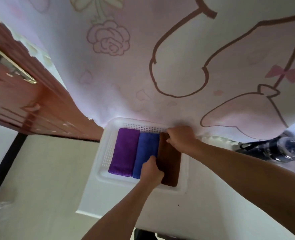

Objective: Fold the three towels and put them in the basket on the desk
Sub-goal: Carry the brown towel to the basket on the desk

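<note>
A white desk (212, 196) stands against a wall (139, 70) covered in pale pink cartoon prints of roses and bows. The white perforated basket (102, 170) sits at the desk's far edge, touching the wall. Three folded towels lie side by side in it: the purple towel (124, 151) on the left, the blue towel (146, 148) in the middle and the brown towel (171, 165) on the right. The left hand (152, 172) curls its fingers over the brown towel's left edge, beside the blue one. The right hand (181, 137) grips its far end. A dark bottle (278, 149) lies near the desk's far right corner. To the left are a reddish wooden door (22, 104) and beige floor (48, 170).
</note>
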The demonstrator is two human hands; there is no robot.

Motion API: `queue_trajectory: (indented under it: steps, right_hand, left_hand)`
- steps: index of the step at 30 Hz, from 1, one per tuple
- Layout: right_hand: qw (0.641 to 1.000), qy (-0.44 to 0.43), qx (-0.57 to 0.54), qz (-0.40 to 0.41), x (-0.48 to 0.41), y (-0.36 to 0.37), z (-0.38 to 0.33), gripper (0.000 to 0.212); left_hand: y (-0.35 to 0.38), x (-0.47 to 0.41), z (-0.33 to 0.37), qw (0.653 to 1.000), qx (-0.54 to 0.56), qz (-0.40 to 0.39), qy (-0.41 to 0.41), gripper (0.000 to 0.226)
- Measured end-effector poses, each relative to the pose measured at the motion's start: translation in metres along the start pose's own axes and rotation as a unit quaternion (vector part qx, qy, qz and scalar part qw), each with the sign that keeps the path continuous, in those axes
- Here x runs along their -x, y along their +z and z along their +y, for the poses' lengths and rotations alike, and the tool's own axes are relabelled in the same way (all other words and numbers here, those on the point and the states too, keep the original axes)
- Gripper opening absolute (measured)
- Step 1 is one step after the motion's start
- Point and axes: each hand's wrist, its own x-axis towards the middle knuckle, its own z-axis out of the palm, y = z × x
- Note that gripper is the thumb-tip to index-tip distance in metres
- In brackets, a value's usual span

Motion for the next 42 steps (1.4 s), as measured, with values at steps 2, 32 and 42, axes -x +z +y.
queue_trajectory:
  steps: [2,32,42]
  right_hand:
    - [0.998,-0.034,0.038,0.038,0.007,0.002,0.003,0.036]
    - [0.99,-0.035,0.126,-0.046,0.043,0.033,-0.032,0.077]
    - [0.999,-0.01,0.015,0.042,0.168,0.104,-0.07,0.063]
  left_hand:
    - [0.002,0.006,0.0,1.0,0.003,0.006,-0.005,0.034]
    - [-0.041,0.055,-0.061,0.863,-0.415,-0.059,0.283,0.071]
    - [-0.124,0.029,-0.148,0.817,-0.492,0.068,0.295,0.068]
